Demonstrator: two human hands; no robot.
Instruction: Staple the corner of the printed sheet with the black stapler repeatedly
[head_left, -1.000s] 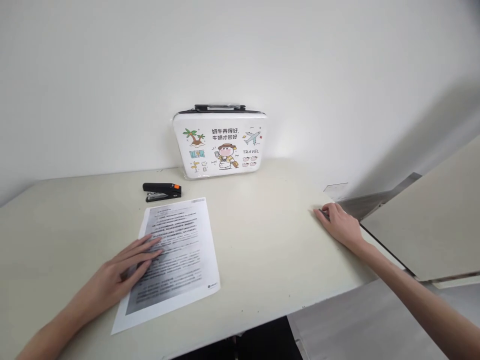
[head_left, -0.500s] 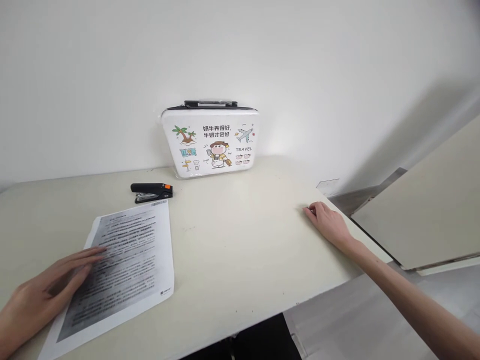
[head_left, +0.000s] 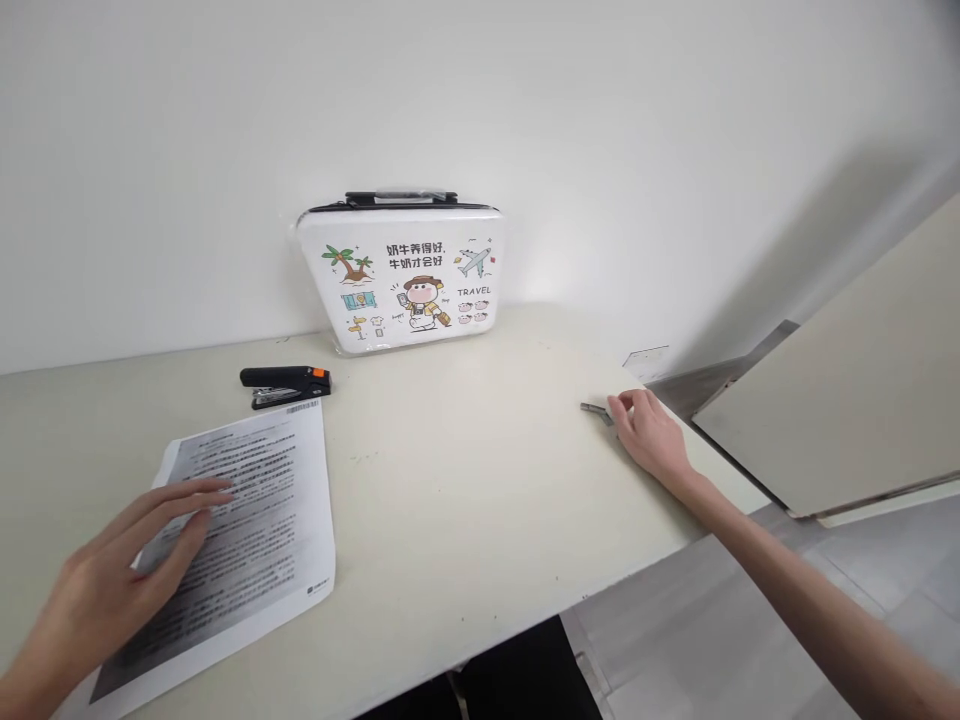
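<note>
My left hand (head_left: 127, 570) is open over a printed sheet of paper (head_left: 255, 560), its fingers spread and slightly bent above the text. At the sheet's top edge lies a black stapler (head_left: 286, 386) with an orange patch. On the right side of the table, my right hand (head_left: 651, 437) rests with loosely bent fingers, nothing seen held in it. Just left of its fingertips lie small grey metal pieces (head_left: 595, 409) that look like staple strips. Whether the fingertips still touch one of them is hard to see.
A white case (head_left: 409, 285) with cartoon prints and a black handle leans against the wall behind the table (head_left: 450, 500). To the right, beyond the table's edge, stands a pale panel (head_left: 840, 400). Dark cloth shows below the front edge.
My right hand has drawn slightly right, uncovering the small metal pieces. My left hand has lifted a little and shifted right over the sheet. The view has turned slightly right.
</note>
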